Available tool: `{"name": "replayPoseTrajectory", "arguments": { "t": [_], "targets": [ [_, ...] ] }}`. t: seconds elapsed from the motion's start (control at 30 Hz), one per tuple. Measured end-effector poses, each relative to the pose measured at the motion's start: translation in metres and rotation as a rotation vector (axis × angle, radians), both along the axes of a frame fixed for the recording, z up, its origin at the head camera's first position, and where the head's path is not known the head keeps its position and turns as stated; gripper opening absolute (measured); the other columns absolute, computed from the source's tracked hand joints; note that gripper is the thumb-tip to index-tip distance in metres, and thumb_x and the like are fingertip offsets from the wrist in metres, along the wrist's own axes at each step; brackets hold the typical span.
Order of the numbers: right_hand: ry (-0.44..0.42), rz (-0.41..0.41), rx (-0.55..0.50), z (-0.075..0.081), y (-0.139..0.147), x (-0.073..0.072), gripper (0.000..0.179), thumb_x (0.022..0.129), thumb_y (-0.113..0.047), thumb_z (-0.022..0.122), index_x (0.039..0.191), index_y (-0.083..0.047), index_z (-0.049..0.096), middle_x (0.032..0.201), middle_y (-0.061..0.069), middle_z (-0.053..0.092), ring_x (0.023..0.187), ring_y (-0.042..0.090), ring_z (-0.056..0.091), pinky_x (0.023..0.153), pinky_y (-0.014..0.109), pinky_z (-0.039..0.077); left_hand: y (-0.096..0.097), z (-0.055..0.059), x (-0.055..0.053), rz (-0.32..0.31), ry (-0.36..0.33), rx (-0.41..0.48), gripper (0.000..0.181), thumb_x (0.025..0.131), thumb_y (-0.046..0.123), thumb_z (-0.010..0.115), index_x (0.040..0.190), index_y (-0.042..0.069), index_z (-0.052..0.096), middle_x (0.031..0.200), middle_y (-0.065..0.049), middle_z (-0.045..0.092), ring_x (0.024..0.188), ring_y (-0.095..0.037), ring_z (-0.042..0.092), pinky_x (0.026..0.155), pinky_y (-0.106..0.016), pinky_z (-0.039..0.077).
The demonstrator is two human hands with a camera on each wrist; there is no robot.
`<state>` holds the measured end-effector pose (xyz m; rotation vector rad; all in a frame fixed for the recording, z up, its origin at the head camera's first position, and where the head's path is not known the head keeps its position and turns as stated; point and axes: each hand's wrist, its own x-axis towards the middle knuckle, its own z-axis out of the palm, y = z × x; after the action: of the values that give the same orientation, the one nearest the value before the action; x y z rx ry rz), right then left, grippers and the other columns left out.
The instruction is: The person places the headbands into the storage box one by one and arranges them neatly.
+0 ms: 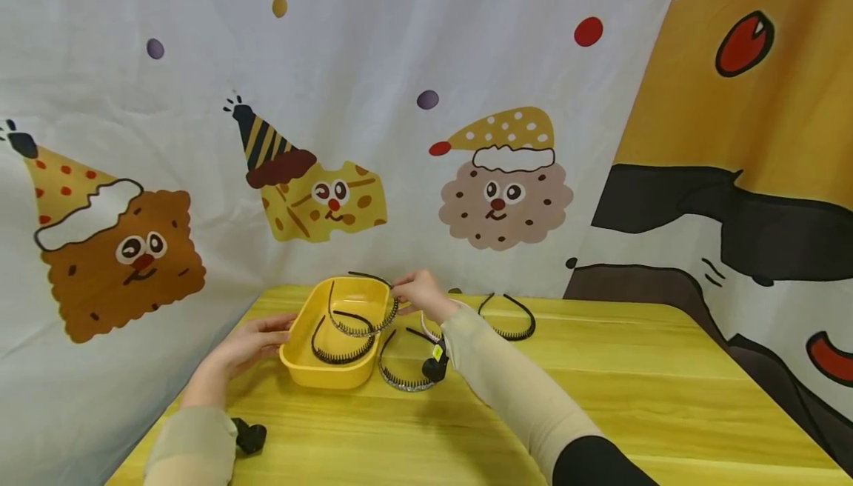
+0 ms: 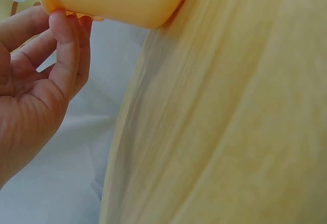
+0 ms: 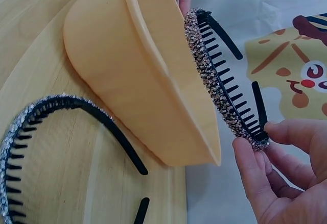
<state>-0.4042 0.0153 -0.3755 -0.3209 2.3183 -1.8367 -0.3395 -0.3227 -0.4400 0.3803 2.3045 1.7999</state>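
Observation:
My right hand (image 1: pixel 424 295) pinches one end of a glittery toothed headband (image 3: pixel 207 73) between thumb and fingers. It holds the headband over the right side of a yellow plastic basin (image 1: pixel 326 376). My left hand (image 1: pixel 249 341) grips the basin's left rim, fingertips right at the lip in the left wrist view. Inside the basin lies a black toothed headband (image 1: pixel 340 358). Outside it, near the right wall, a silver glittery headband (image 3: pixel 13 132) rests on the table, partly behind the right wrist's camera in the head view.
Farther right on the wooden table (image 1: pixel 600 382) lies a dark headband (image 1: pixel 516 336). A white headband (image 1: pixel 429 327) shows partly behind my right forearm. A printed cloth (image 1: pixel 400 41) hangs along the table's back and left edges.

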Motion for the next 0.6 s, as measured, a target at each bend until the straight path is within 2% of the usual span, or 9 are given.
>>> {"name": "replayPoseTrajectory", "arguments": {
  "t": [0.33,0.6],
  "targets": [
    [0.007,-0.009,-0.004,-0.001,-0.017,-0.003,0.028,0.088,-0.001,0.065,0.113,0.012,0.063,0.097,0.016,0.059,0.069,0.019,0.056,0.063,0.036,0.058,0.0,0.0,-0.002,0.011,-0.001,0.008,0.059,0.099,0.008,0.052,0.149,-0.009,0.025,0.145,-0.034,0.032,0.117,-0.032,0.054,0.089,-0.034,0.051],
    [-0.016,-0.008,-0.033,-0.002,-0.027,0.004,0.026,0.087,0.004,0.064,0.11,0.016,0.063,0.088,0.014,0.059,0.064,0.017,0.055,0.073,0.045,0.057,0.003,0.002,0.002,0.023,-0.004,0.001,0.058,0.1,0.007,0.052,0.149,-0.009,0.026,0.144,-0.033,0.034,0.118,-0.033,0.054,0.087,-0.032,0.051]
  ]
}}
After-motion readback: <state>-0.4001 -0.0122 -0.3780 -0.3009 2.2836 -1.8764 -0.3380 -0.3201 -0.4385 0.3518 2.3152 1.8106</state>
